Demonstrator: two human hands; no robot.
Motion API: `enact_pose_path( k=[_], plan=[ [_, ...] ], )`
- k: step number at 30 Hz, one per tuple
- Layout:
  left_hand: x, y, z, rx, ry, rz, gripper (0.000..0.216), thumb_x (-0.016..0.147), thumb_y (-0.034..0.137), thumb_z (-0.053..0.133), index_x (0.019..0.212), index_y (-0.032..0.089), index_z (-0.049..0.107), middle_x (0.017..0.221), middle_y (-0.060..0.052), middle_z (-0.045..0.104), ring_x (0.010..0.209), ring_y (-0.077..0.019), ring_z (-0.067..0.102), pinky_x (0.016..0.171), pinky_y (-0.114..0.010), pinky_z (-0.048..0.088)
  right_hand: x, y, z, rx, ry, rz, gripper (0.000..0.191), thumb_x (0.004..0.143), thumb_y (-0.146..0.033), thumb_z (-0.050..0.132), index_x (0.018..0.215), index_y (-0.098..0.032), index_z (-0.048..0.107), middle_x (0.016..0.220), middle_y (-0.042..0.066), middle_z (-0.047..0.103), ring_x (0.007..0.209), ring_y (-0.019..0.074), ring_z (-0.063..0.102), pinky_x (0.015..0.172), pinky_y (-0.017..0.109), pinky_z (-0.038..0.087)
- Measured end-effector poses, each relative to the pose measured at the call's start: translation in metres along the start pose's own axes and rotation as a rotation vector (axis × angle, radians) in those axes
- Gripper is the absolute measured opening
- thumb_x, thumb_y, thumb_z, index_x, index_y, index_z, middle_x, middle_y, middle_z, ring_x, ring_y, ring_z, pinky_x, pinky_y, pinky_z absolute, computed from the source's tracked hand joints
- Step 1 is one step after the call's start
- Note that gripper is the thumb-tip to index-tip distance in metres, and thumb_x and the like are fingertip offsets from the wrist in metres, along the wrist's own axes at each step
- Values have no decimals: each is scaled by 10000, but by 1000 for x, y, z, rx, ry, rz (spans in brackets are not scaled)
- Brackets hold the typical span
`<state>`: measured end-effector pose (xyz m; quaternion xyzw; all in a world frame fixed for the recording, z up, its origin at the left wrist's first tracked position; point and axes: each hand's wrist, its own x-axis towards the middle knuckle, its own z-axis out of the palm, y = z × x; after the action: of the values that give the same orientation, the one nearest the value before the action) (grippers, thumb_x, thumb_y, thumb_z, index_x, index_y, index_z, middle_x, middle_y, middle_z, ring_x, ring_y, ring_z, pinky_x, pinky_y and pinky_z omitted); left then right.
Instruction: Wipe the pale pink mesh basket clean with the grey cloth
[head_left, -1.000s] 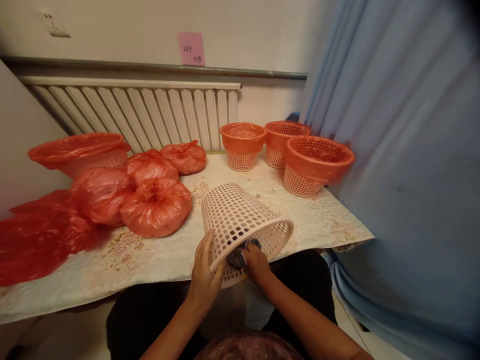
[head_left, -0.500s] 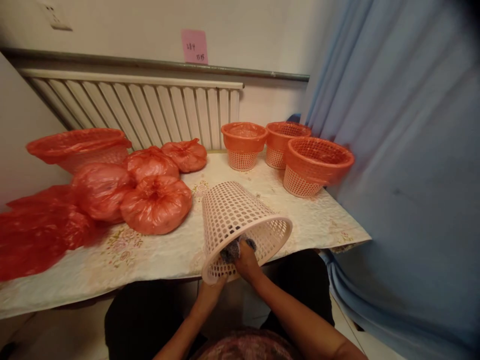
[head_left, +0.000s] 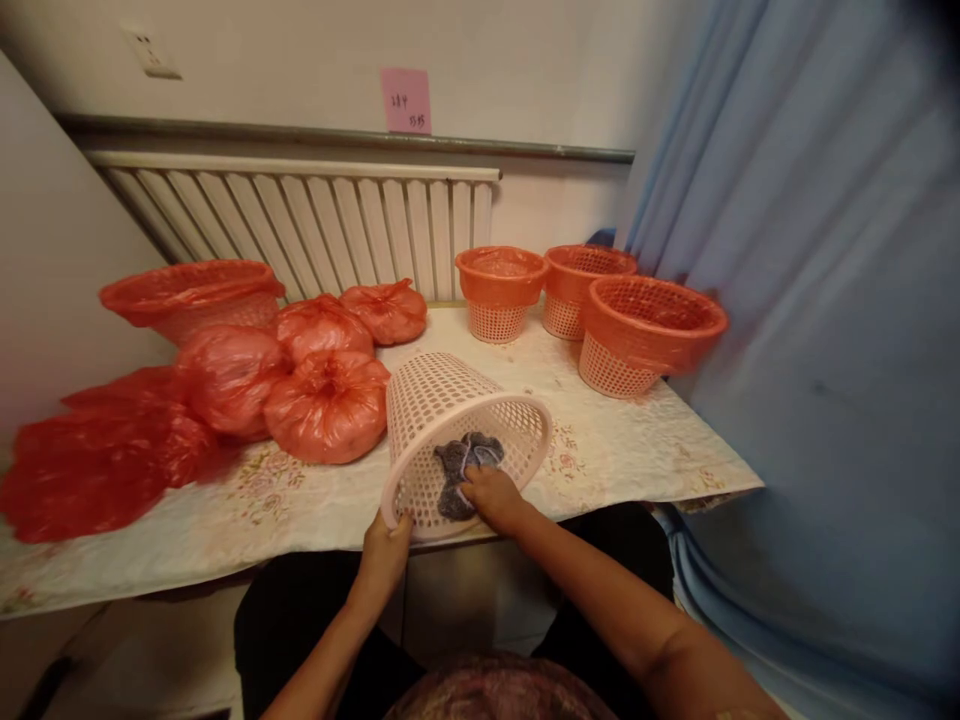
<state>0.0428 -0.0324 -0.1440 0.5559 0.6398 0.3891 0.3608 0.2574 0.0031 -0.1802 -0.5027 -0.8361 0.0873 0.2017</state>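
A white perforated plastic basket (head_left: 442, 395) lies tipped on its side at the table's front edge, its mouth facing me. My left hand (head_left: 386, 550) grips the lower left of its rim, thumb on the inside. Reaching into the mouth, my right hand (head_left: 491, 495) is closed on a crumpled grey cloth (head_left: 457, 475) with a pale edge. The cloth rests against the inner wall of the basket. Part of my right fingers is hidden in the folds.
Three baskets with red bag liners (head_left: 501, 290) stand at the back right beside a blue curtain (head_left: 825, 350). On the left are several knotted red bags (head_left: 330, 405), a wide lined basket (head_left: 195, 290) and loose red plastic (head_left: 97, 460). A radiator (head_left: 315, 230) runs behind the table (head_left: 637, 450).
The tilted basket has shifted left and turned its mouth more toward me. The grey cloth now shows more fully. My left hand has moved left along with the rim.
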Motion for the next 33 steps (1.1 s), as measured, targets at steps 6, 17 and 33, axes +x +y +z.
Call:
enact_pose_path(
  k=[6, 17, 33],
  plan=[
    [2, 14, 11, 56, -40, 55, 437, 767, 186, 506, 1189, 115, 594, 957, -76, 735, 897, -228, 684, 817, -335, 536, -2, 8, -9, 44, 91, 144, 209, 852, -108, 473, 879, -190, 663, 952, 105, 614, 858, 216, 559, 769, 326, 451],
    [16, 51, -3, 344, -150, 165, 520, 748, 115, 479, 1266, 131, 527, 975, -91, 732, 877, -241, 690, 756, -315, 511, 19, -52, 9, 240, 172, 109, 375, 805, -105, 484, 1169, -162, 554, 1001, 36, 666, 855, 148, 616, 749, 241, 495],
    [4, -13, 42, -180, -205, -14, 470, 714, 290, 663, 1141, 103, 597, 1152, -116, 692, 1097, -240, 633, 989, -372, 475, -29, -6, 15, 16, 131, 191, 176, 852, -125, 491, 940, -195, 626, 984, 68, 565, 934, 188, 491, 802, 278, 403]
  ],
)
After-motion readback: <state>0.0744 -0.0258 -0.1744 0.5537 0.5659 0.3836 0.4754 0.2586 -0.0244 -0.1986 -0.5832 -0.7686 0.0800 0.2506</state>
